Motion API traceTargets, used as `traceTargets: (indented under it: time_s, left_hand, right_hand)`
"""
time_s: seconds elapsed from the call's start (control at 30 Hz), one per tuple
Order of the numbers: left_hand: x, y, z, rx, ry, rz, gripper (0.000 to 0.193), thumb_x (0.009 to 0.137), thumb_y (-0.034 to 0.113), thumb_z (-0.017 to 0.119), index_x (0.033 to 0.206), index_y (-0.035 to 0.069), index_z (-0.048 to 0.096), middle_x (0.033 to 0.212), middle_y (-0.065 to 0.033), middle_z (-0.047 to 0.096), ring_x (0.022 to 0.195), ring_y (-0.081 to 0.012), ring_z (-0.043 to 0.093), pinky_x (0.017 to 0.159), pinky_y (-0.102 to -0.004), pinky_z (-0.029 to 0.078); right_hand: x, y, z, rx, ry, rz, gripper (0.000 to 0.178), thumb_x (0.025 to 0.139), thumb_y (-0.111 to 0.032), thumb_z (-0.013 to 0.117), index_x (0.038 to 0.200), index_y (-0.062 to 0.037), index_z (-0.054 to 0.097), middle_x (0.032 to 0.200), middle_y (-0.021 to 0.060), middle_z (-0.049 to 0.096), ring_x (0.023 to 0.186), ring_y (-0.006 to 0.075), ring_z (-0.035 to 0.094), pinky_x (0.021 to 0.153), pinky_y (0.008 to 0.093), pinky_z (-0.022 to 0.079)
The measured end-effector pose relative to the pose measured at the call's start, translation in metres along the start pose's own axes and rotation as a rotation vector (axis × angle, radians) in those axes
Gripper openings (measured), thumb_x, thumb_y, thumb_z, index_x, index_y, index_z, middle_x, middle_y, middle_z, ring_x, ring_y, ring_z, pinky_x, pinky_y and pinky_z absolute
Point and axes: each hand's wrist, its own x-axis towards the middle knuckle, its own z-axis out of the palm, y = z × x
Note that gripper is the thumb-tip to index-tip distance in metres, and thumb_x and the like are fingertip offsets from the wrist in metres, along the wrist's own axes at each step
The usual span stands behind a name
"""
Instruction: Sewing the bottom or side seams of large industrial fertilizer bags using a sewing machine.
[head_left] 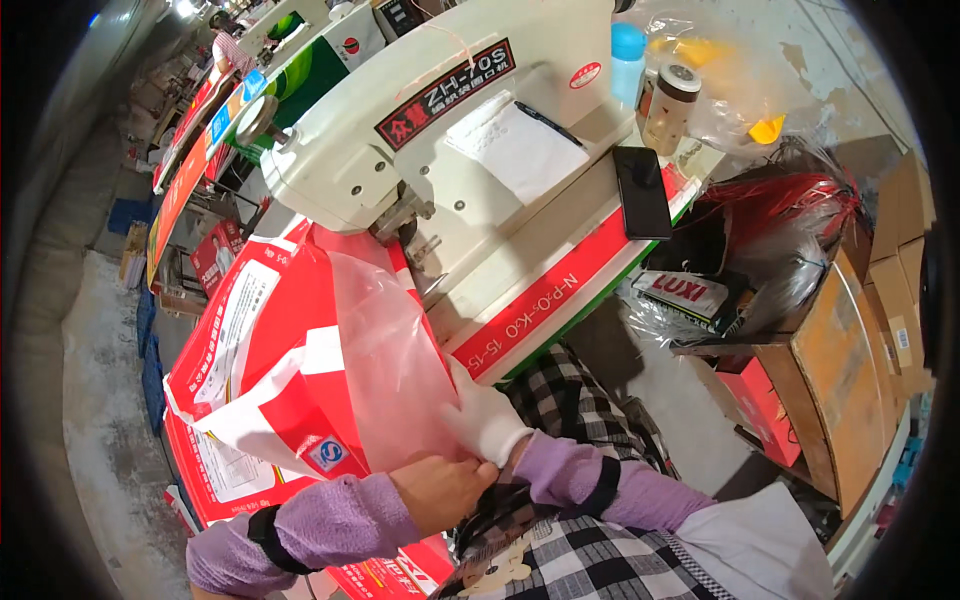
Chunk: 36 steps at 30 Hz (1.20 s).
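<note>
Floor (100, 360) stretches left of the bag (300, 410); the machine (330, 180) crowds its far right edge. My gloved right hand (487, 420) touches the liner (395, 370), bare left hand (445, 495) just beside it. Fingers are partly hidden, so can't tell if either of the 2 grips. Bag runs far to near, liner edge facing right.

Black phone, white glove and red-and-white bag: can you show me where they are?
Black phone (642, 194), head view: its dark upper face.
White glove (488, 422), head view: its back.
Red-and-white bag (308, 410), head view: its printed side.
</note>
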Motion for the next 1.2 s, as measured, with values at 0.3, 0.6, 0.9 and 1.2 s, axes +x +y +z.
traceTargets:
  time_s: [0.3, 0.6, 0.9, 1.2]
  left_hand:
    - [-0.05, -0.033, -0.166, 0.692, -0.111, -0.14, 0.013, 0.069, 0.016, 0.063, 0.078, 0.009, 0.069, 0.072, -0.0092, 0.066, 0.072, -0.0282, 0.066, 0.071, -0.0435, 0.05]
    - [0.038, -0.004, 0.001, 0.593, 0.265, -0.292, 0.033, 0.07, 0.037, 0.067, 0.084, 0.006, 0.069, 0.078, -0.0112, 0.066, 0.074, -0.0304, 0.065, 0.074, -0.0407, 0.05]
    - [-0.048, -0.062, -0.123, 0.238, -0.084, -0.073, 0.042, 0.078, 0.045, 0.066, 0.095, 0.007, 0.069, 0.08, -0.014, 0.068, 0.073, -0.0325, 0.066, 0.07, -0.0434, 0.052]
    - [-0.054, -0.07, 0.016, -1.257, 0.53, -0.343, 0.038, 0.083, 0.02, 0.07, 0.113, 0.0, 0.057, 0.103, -0.0052, 0.062, 0.089, -0.0128, 0.058, 0.079, -0.0298, 0.048]
  right_hand:
    - [-0.001, 0.0, 0.0, -0.515, 0.053, -0.142, 0.075, 0.085, -0.024, 0.051, 0.146, -0.0047, 0.013, 0.074, 0.0173, 0.066, 0.067, 0.0371, 0.066, 0.056, 0.0486, 0.05]
    - [0.173, -0.036, -0.005, -0.865, 0.228, -0.046, 0.075, 0.086, -0.02, 0.051, 0.15, -0.0096, 0.013, 0.082, 0.0165, 0.069, 0.075, 0.0325, 0.068, 0.062, 0.0435, 0.052]
    - [0.113, -0.029, -0.03, -0.389, 0.135, -0.047, 0.067, 0.084, -0.008, 0.046, 0.146, -0.0069, 0.021, 0.1, 0.0268, 0.064, 0.092, 0.0397, 0.063, 0.08, 0.0469, 0.049]
    - [0.022, 0.029, 0.026, 0.846, -0.063, -0.093, 0.049, 0.081, -0.008, 0.044, 0.128, 0.0003, 0.048, 0.11, 0.0136, 0.062, 0.1, 0.0232, 0.059, 0.091, 0.0329, 0.045]
